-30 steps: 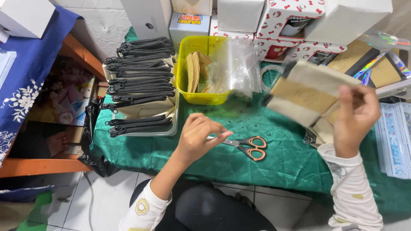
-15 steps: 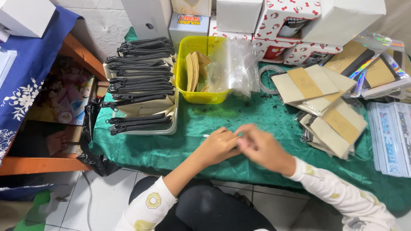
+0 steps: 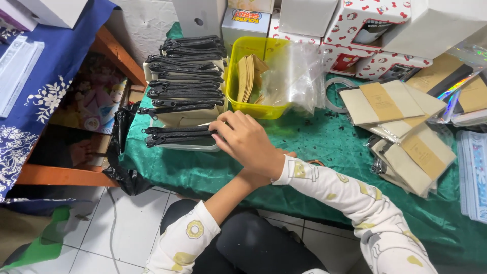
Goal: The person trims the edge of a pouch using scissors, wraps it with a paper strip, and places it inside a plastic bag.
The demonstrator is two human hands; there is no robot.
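Black-zippered pouches [image 3: 177, 136] at the stack's near end now meet the right hand [image 3: 248, 142], fingers together on them, having left the packed bundles [image 3: 401, 122]; left hand [image 3: 286, 155] hidden beneath, grip unclear.

One camera only, worn on the head, looks steeply down and forward from close above the seated person's lap. It faces the green-covered worktop [image 3: 324, 152], whose near edge crosses mid-frame; boxes [image 3: 304, 15] fill the far side, tiled floor [image 3: 122, 228] shows near left.
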